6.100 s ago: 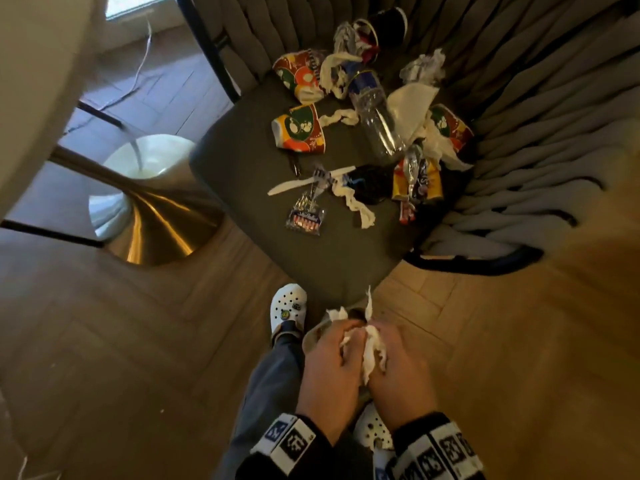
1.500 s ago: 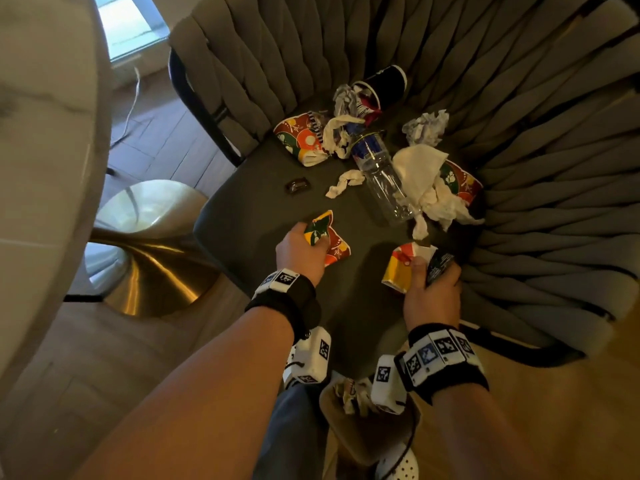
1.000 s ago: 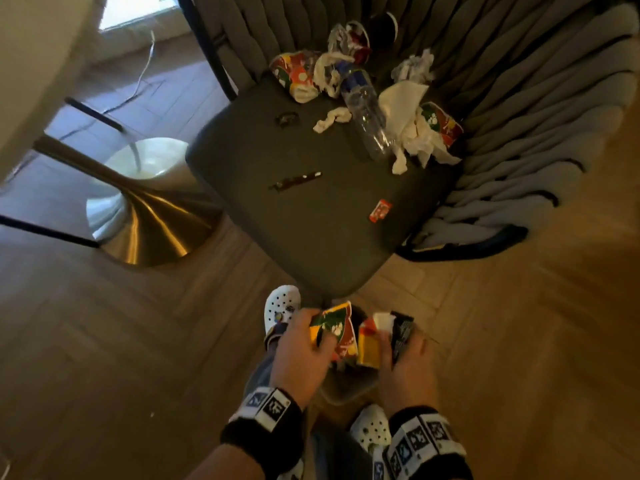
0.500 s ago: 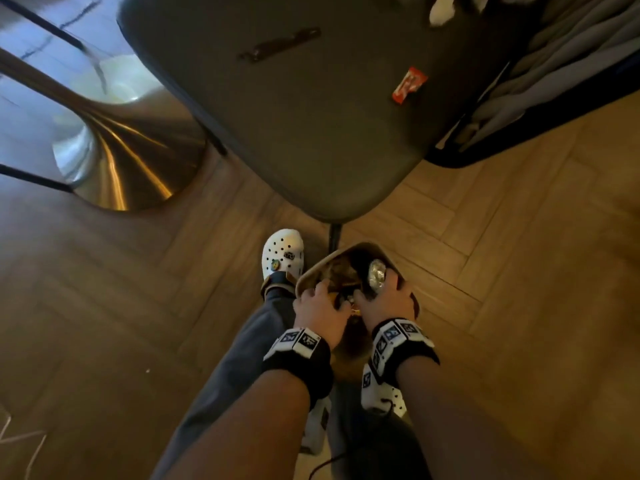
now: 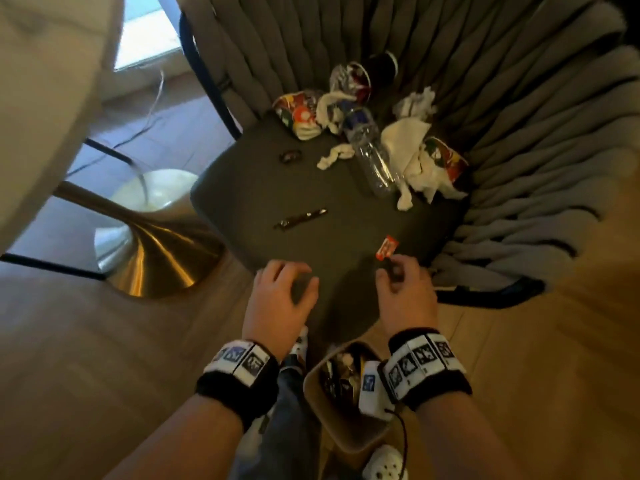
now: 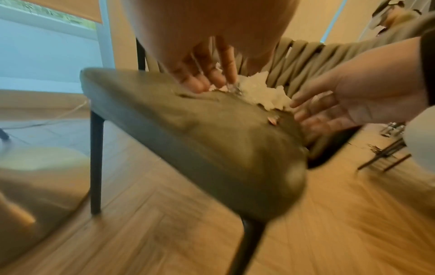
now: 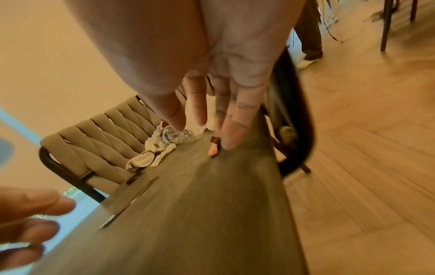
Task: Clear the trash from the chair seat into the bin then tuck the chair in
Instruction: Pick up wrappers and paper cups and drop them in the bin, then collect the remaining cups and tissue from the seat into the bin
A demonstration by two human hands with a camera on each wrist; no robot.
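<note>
Right hand (image 5: pixel 405 292): empty, fingers extended toward red wrapper (image 5: pixel 387 247) | left hand (image 5: pixel 280 296): empty, loosely spread | risk: flat wrapper may slide off chair seat (image 5: pixel 346 299), missing bin (image 5: pixel 349 434).

Warm wooden herringbone floor (image 5: pixel 104 358) fills the room. A pale round table (image 5: pixel 45 81) stands on a shiny brass trumpet-shaped base (image 5: pixel 152 258). Daylight enters through a low window (image 5: pixel 145 32), a thin cable (image 5: pixel 152 105) trailing below. Cream walls (image 7: pixel 58 55) behind.
</note>
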